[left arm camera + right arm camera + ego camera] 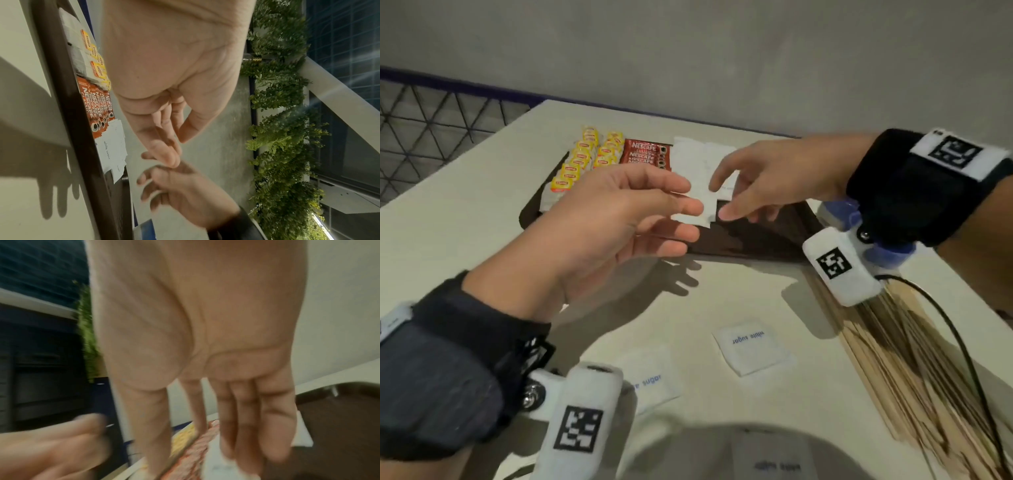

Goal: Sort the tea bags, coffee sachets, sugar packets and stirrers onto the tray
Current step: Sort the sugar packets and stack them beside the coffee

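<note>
My left hand (693, 198) pinches a white sugar packet (707, 210) between thumb and fingers, above the near edge of the dark brown tray (756, 236). My right hand (720, 200) reaches in from the right with straight fingers, its thumb and forefinger tips at the packet's right edge. On the tray lie yellow tea bags (582, 157), red coffee sachets (645, 156) and white sugar packets (698, 157). The left wrist view shows the same rows, with the coffee sachets (98, 105) edge-on beside my left fingers (170, 155). The right wrist view is blurred.
Loose sugar packets lie on the white table near me: one (751, 347) at centre, another (650, 380) to its left, a third (774, 459) at the bottom edge. A spread of wooden stirrers (911, 359) lies at right under a black cable (962, 342). A grey wall stands behind.
</note>
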Action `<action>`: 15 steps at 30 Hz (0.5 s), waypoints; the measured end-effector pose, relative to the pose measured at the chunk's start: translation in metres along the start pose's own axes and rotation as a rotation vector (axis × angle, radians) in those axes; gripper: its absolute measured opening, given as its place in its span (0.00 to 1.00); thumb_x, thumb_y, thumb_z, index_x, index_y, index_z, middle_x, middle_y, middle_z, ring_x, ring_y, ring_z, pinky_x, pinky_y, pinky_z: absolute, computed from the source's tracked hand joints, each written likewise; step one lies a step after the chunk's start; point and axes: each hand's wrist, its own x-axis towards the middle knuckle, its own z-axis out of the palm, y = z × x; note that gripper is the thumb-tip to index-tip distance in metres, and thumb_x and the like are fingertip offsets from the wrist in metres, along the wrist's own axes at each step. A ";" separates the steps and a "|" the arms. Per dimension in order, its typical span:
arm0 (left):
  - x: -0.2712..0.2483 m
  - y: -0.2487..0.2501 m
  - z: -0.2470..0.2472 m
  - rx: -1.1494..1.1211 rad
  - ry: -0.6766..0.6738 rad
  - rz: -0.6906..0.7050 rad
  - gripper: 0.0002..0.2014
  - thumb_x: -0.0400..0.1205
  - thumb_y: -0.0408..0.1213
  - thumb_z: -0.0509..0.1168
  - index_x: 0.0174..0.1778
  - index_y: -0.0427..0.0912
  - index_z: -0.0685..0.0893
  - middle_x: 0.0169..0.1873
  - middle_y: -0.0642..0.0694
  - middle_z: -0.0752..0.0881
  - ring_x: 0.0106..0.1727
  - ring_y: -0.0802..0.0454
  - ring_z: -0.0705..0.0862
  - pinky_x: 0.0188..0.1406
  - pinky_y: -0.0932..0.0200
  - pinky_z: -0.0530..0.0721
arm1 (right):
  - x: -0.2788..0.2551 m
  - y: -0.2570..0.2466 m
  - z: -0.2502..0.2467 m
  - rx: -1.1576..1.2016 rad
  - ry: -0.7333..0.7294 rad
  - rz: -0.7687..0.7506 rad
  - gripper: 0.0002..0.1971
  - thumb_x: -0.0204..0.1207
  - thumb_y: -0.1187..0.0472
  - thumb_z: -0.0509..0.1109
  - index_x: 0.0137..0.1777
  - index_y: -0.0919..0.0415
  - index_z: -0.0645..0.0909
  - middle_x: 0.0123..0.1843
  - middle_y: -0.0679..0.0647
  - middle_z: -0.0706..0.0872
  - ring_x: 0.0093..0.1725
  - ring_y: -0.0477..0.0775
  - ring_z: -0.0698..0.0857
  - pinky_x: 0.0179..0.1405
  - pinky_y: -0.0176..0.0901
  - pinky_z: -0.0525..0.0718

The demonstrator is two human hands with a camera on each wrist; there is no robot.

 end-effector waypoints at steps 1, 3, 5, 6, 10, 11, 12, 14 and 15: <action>0.000 0.000 0.000 0.008 0.002 0.003 0.07 0.83 0.26 0.69 0.54 0.39 0.87 0.45 0.41 0.96 0.35 0.49 0.93 0.32 0.60 0.91 | -0.024 -0.007 0.008 -0.041 -0.144 -0.041 0.28 0.71 0.44 0.83 0.70 0.44 0.80 0.53 0.51 0.91 0.44 0.47 0.90 0.44 0.43 0.89; 0.001 0.000 -0.002 0.018 0.009 0.008 0.07 0.84 0.26 0.68 0.55 0.41 0.87 0.47 0.42 0.96 0.35 0.50 0.93 0.31 0.60 0.91 | -0.066 -0.015 0.026 -0.219 -0.350 -0.041 0.42 0.62 0.31 0.81 0.77 0.36 0.70 0.61 0.40 0.86 0.53 0.42 0.88 0.53 0.42 0.87; 0.001 0.000 -0.003 0.024 0.003 0.008 0.08 0.85 0.27 0.68 0.56 0.42 0.87 0.48 0.43 0.96 0.35 0.51 0.93 0.33 0.60 0.91 | -0.101 -0.015 0.048 -0.409 -0.399 -0.009 0.53 0.54 0.20 0.77 0.79 0.29 0.58 0.67 0.34 0.73 0.61 0.41 0.81 0.59 0.41 0.81; 0.001 0.000 -0.003 0.029 -0.002 0.011 0.08 0.85 0.27 0.68 0.56 0.42 0.87 0.49 0.43 0.96 0.36 0.50 0.93 0.34 0.59 0.92 | -0.114 -0.013 0.060 -0.468 -0.392 -0.010 0.55 0.53 0.17 0.74 0.79 0.28 0.55 0.69 0.36 0.69 0.63 0.44 0.79 0.61 0.45 0.81; -0.001 -0.002 0.000 0.057 -0.011 0.027 0.08 0.86 0.27 0.67 0.56 0.42 0.86 0.47 0.43 0.96 0.36 0.50 0.93 0.34 0.59 0.91 | -0.137 0.002 0.100 -0.615 -0.283 -0.078 0.53 0.58 0.17 0.71 0.79 0.39 0.55 0.67 0.46 0.67 0.62 0.52 0.74 0.60 0.55 0.85; -0.001 -0.003 0.000 0.065 -0.010 0.028 0.08 0.86 0.27 0.67 0.56 0.42 0.86 0.47 0.43 0.96 0.36 0.50 0.93 0.34 0.58 0.91 | -0.137 0.005 0.105 -0.607 -0.235 -0.096 0.48 0.62 0.20 0.72 0.77 0.40 0.58 0.64 0.46 0.68 0.60 0.52 0.75 0.57 0.54 0.85; -0.001 -0.003 0.000 0.073 -0.009 0.026 0.07 0.86 0.27 0.67 0.56 0.42 0.87 0.47 0.43 0.96 0.36 0.49 0.93 0.34 0.58 0.91 | -0.135 0.007 0.108 -0.572 -0.185 -0.108 0.43 0.65 0.23 0.73 0.74 0.41 0.63 0.61 0.46 0.69 0.58 0.52 0.76 0.55 0.54 0.86; -0.001 -0.004 -0.001 0.087 -0.004 0.018 0.07 0.86 0.27 0.68 0.55 0.42 0.87 0.48 0.43 0.96 0.38 0.48 0.93 0.33 0.57 0.90 | -0.130 0.010 0.111 -0.475 -0.092 -0.121 0.32 0.72 0.31 0.74 0.70 0.42 0.70 0.58 0.45 0.73 0.54 0.51 0.79 0.54 0.53 0.86; 0.000 -0.004 -0.002 0.093 0.002 0.015 0.07 0.86 0.27 0.68 0.55 0.43 0.87 0.49 0.42 0.95 0.38 0.48 0.93 0.33 0.57 0.90 | -0.124 0.012 0.111 -0.442 -0.051 -0.125 0.27 0.74 0.34 0.74 0.68 0.44 0.73 0.56 0.46 0.75 0.52 0.51 0.80 0.54 0.52 0.85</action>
